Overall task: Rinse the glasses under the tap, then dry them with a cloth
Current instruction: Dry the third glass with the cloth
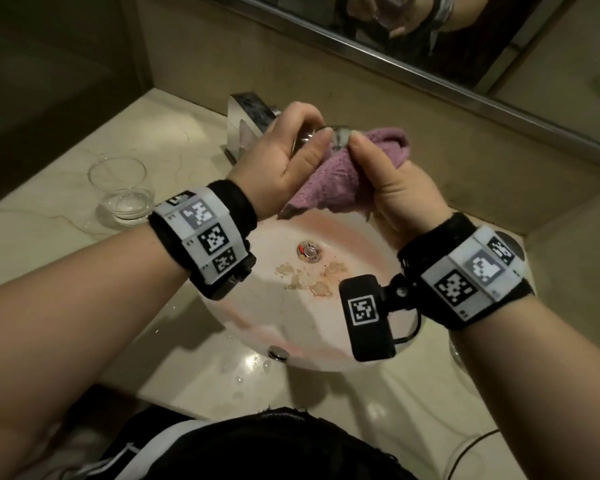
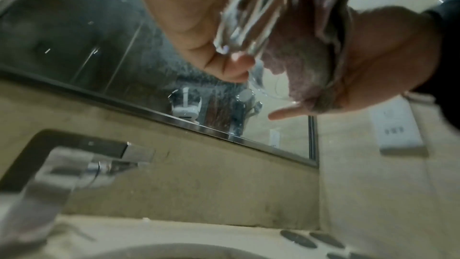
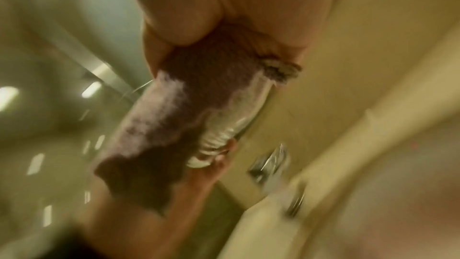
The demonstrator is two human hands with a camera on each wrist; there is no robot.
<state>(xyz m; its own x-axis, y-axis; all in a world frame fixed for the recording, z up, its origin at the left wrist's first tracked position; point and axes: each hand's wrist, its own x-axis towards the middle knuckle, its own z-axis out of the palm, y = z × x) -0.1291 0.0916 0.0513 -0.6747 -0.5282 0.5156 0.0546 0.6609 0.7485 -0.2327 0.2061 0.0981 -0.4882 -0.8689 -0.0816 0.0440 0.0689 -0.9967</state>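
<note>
Black clothing with white stripes (image 1: 187, 452) fills the near edge of the head view, and just beyond it runs the pale marble worktop (image 1: 194, 379), wet with drops near the front rim. Both forearms reach forward over it, each wrist wrapped in a black band carrying white coded tags (image 1: 208, 239). Below the wrists sits the round white sink (image 1: 326, 344), its bowl stained pink and brown around the metal drain plug (image 1: 308, 251).

Beyond the wrists, over the far side of the sink, the left hand (image 1: 284, 157) curls its fingers and thumb around a clear drinking glass (image 1: 321, 138), gripping it near the base; the left wrist view shows the glass (image 2: 239, 32) against the palm. Just to its right, the right hand (image 1: 392, 181) grips a pink terry cloth (image 1: 329, 178), with its thumb pressing the fabric onto the glass rim. Part of the cloth is pushed into the glass, while the rest hangs between the two hands. The right wrist view is blurred but shows cloth (image 3: 174, 117) along the glass.

Well to the left of the left hand, a second clear glass (image 1: 122, 190) stands upright on the worktop. Behind the left hand rises the square chrome tap (image 1: 248, 114), and farther back a framed mirror (image 1: 465, 46) hangs on the wall.
</note>
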